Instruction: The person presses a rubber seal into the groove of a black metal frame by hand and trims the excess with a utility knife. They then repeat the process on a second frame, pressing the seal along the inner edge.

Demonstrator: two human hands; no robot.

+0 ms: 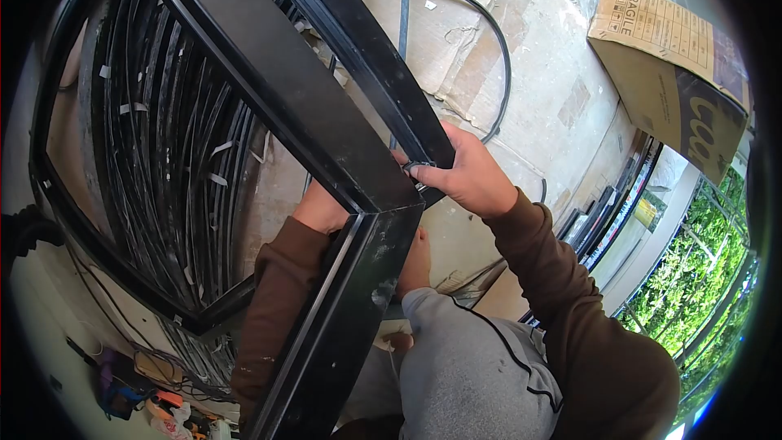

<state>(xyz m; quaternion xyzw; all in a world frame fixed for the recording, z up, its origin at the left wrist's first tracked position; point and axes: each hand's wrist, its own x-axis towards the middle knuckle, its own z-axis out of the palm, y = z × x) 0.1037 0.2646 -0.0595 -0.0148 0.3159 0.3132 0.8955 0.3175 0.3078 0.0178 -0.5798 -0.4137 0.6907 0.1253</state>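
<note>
A large black metal frame (281,85) with a mitred corner slants across the middle of the head view. My right hand (476,175) is closed round the end of a black grooved profile (379,65) beside that corner. Its thumb presses on a small dark piece (415,168) at the profile's end; what kind of piece cannot be made out. My left hand (320,210) reaches in from beneath the frame, near the corner. The frame hides most of its fingers.
Many black strips (155,122) lie bundled at the left. A black curved strip (503,41) rests on the tiled floor (562,73). At the right stands a cardboard box (652,73), with long profiles (607,200) below it. Tools and bags (167,407) sit at lower left.
</note>
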